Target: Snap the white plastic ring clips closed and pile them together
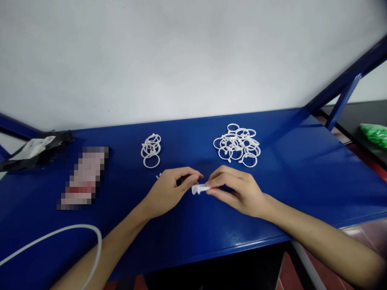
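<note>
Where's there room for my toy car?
Bare patches lie between the small ring pile and the big ring pile, and right of the big pile. It's crowded at the left end, with the black bag and blurred item, and front middle, where the right hand holds a white piece near the left hand.

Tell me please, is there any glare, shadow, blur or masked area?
Head view: pale glare on the front edge of the blue table, darker bands near its far right corner; head view: the white piece in the right hand looks washed out, fine detail unclear; head view: coarse pixel blocks mask an item at left.
</note>
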Demonstrator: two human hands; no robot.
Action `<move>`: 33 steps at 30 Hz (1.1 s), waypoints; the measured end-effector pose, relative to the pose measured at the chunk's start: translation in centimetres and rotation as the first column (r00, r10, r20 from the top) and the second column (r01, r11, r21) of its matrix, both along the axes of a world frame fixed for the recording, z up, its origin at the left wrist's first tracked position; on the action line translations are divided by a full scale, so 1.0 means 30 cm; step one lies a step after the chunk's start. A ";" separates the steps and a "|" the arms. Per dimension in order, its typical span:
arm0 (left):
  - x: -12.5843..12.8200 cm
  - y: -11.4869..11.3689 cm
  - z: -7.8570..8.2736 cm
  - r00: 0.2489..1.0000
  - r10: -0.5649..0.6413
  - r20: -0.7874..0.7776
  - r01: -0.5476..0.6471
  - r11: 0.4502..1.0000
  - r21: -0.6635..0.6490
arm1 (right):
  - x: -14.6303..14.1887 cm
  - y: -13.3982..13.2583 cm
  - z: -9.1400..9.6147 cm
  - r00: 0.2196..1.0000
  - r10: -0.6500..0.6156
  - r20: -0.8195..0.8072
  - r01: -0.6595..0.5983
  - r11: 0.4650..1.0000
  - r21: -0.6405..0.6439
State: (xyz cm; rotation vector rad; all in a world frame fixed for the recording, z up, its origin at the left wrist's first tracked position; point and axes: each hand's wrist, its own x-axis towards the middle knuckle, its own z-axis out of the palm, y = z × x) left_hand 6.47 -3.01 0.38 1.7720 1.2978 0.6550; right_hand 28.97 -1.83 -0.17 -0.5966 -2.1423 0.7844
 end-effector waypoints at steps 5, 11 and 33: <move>-0.009 -0.002 -0.017 0.993 0.097 0.072 -0.105 0.988 0.115 | -0.004 0.004 -0.024 0.978 -0.207 -0.027 0.177 0.890 -0.420; 0.017 -0.010 -0.027 0.992 0.121 0.030 -0.125 0.967 0.221 | -0.020 0.006 -0.033 0.986 -0.130 -0.101 0.046 0.806 -0.590; 0.061 -0.051 -0.026 0.994 0.108 -0.024 -0.091 0.923 0.375 | -0.010 -0.001 -0.050 0.983 -0.169 0.068 0.166 0.985 0.047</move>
